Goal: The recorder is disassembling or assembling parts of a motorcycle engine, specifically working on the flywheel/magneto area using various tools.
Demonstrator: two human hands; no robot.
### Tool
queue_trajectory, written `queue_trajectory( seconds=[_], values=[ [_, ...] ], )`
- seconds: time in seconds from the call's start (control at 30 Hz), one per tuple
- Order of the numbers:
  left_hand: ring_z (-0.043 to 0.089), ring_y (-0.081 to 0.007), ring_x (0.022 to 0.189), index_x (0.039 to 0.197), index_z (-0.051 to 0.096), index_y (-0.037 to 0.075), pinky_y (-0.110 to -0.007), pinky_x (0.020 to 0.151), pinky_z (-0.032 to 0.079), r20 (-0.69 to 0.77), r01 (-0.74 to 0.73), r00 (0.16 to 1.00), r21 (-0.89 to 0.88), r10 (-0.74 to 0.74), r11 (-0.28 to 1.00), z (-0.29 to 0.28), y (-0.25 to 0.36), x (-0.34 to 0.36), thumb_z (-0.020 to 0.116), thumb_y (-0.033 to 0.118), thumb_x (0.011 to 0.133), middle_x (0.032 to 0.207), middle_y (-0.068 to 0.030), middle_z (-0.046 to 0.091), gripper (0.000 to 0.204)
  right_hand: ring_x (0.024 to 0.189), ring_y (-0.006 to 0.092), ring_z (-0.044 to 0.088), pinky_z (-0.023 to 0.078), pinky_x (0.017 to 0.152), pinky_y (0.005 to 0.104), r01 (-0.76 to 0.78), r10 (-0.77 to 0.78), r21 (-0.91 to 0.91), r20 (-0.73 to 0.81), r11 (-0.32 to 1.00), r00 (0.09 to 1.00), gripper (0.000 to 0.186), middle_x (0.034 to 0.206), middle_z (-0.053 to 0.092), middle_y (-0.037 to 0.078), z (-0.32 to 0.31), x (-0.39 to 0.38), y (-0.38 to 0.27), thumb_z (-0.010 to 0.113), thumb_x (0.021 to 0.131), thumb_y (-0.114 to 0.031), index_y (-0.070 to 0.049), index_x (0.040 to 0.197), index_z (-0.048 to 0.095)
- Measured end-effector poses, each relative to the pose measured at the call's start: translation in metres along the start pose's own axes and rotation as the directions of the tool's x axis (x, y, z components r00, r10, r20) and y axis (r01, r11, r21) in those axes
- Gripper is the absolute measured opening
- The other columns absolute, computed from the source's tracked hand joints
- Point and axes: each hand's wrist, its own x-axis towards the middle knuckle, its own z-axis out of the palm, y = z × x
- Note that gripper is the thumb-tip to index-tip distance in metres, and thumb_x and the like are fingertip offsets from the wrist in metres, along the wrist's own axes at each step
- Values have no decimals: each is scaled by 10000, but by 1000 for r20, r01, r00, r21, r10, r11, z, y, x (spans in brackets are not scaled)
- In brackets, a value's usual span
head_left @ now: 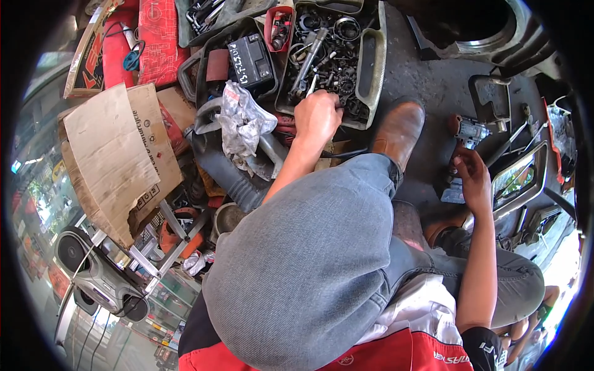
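My left hand (pixel 318 117) is at the near end of an open tool case (pixel 372 71) full of loose metal parts (pixel 352 83). Its fingers are closed around the lower end of a slim silvery metal piece (pixel 312 85), whose exact kind I cannot make out. A long metal socket bar (pixel 309 59) lies on the parts just beyond. Off to the right, my right hand (pixel 474 178) has its fingers curled in front of a cordless impact driver (pixel 469 131). Whether they touch its handle, or pinch something small, is hidden.
A black battery (pixel 252 62) sits in a bin left of the tool case, with a crumpled dirty rag (pixel 241 120) nearer me. Cardboard (pixel 114 154) and a grey stereo (pixel 102 275) are at left. A mirror (pixel 516 179) and a metal clamp-like frame (pixel 492 102) lie at right.
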Motion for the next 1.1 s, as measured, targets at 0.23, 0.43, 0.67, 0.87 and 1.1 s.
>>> queue_trajectory(
  seconds=[0.23,0.43,0.67,0.87,1.1],
  values=[
    [745,-323,753,873,808,68,-435,703,589,-271,29,961,-124,-62,992,-37,-16,3,824,195,850,842,-145,748,129,921,131,668,534,856,304,-29,29,11,7,1000,1000,357,1064,759,68,-3,-2,4,702,1076,-268,-16,1327,680],
    [746,-393,860,914,747,72,-496,744,605,-69,78,994,-143,-89,987,-13,17,-2,906,251,754,953,-163,736,288,940,152,707,557,896,326,-32,32,-5,14,999,999,351,1065,757,74,1,0,8,720,1060,-246,-12,1318,683],
    [712,-411,889,1051,636,84,-515,759,576,-224,127,962,-133,-155,983,3,24,5,886,214,734,967,-155,691,424,916,142,674,536,873,314,-48,48,-30,8,998,999,343,1047,751,69,-11,-5,17,712,1068,-260,-17,1308,685],
    [718,-392,817,903,732,80,-506,707,574,-323,24,944,-129,-65,991,2,15,2,816,126,781,907,-139,692,155,896,132,645,520,850,305,-41,41,-47,5,998,999,342,1018,743,61,-7,-3,19,713,1068,-269,-24,1306,685],
    [768,-409,867,913,797,80,-517,768,618,-64,120,991,-14,-121,993,22,32,-3,805,222,799,910,-202,775,183,924,136,673,530,870,316,-25,26,-58,14,998,1000,353,1030,746,71,-6,-8,23,722,1062,-271,-20,1306,681]
  ],
)
